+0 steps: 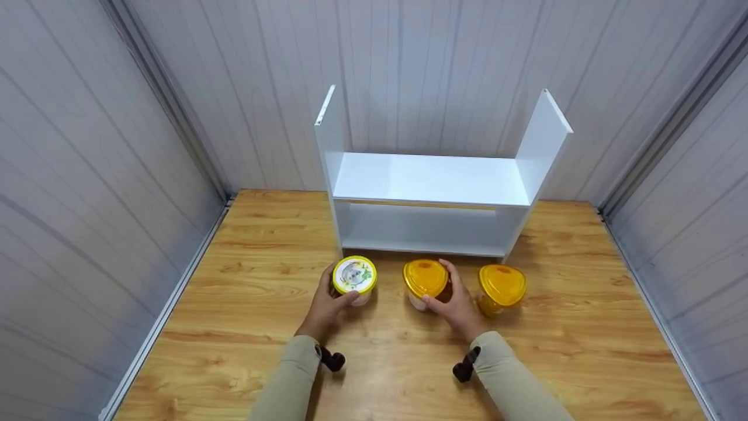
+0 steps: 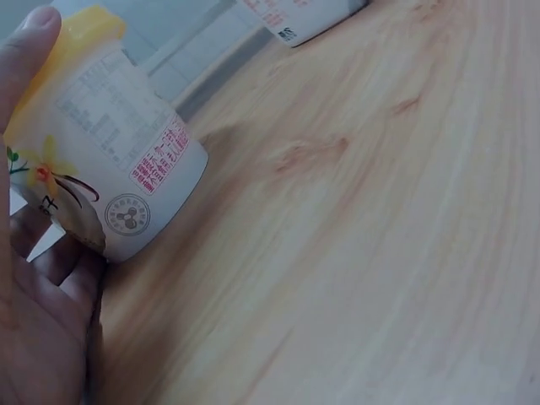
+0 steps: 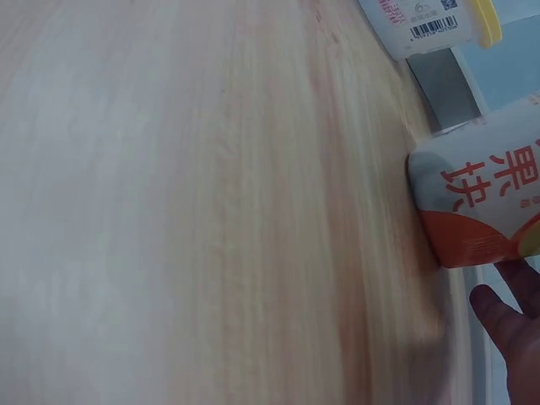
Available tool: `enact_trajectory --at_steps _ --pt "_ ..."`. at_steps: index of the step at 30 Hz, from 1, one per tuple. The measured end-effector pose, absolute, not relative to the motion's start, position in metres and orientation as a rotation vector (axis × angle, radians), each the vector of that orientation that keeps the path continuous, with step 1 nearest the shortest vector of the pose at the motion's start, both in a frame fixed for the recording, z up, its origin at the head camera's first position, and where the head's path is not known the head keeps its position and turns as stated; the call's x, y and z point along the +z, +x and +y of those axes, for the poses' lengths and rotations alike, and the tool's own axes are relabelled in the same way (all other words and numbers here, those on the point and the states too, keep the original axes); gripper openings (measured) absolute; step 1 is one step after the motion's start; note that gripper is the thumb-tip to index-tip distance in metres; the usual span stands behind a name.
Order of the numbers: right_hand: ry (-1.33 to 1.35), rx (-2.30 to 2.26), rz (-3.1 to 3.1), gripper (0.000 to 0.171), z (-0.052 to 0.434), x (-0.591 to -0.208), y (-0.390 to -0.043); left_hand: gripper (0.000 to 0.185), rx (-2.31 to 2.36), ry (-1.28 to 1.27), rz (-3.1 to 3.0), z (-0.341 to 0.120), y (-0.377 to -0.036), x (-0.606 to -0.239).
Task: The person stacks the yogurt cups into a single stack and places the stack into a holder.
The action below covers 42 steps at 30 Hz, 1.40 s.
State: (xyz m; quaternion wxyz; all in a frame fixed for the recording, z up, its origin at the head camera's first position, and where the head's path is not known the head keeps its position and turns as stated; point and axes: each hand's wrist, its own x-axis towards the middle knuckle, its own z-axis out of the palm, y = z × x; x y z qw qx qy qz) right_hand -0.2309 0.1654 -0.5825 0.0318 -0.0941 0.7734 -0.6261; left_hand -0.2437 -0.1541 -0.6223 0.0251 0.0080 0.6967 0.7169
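A small white tub with a yellow-rimmed lid (image 1: 355,275) bears an animal picture on top and a vanilla flower on its side. My left hand (image 1: 326,305) grips it, thumb at the lid and fingers round the far side. To its right stands an orange-lidded cup (image 1: 425,278), its white and orange label (image 3: 481,198) showing in the right wrist view. My right hand (image 1: 459,304) curls round the cup's right side, thumb at its near edge; part of the hand lies outside the right wrist view. Another orange-lidded cup (image 1: 501,285) stands just right of that hand.
Behind the containers stands a white shelf unit (image 1: 431,178) with two levels and tall side panels. It sits on a wood-grain table (image 1: 257,280). Pale panel walls (image 1: 82,193) enclose the table at the back and both sides.
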Motion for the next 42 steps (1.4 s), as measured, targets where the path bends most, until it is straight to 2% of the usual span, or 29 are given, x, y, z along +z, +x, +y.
enact_trajectory --at_steps 5,16,29,38,42 --pt "-0.285 -1.99 2.363 0.091 0.167 -0.605 -0.24 0.092 2.245 0.054 2.172 -0.15 -0.236 -0.612" --pt "-0.296 -2.034 2.373 0.092 0.167 -0.621 -0.246 0.097 2.259 0.054 2.13 -0.148 -0.25 -0.641" --pt "-0.29 -2.066 2.291 0.092 0.169 -0.62 -0.248 0.096 2.254 0.126 2.133 -0.136 -0.248 -0.64" --pt "-0.306 -2.063 2.271 0.089 0.165 -0.594 -0.235 0.099 2.219 0.121 2.14 -0.13 -0.245 -0.64" --pt "-0.292 -2.097 2.241 0.088 0.166 -0.602 -0.239 0.097 2.21 0.126 2.155 -0.129 -0.244 -0.639"
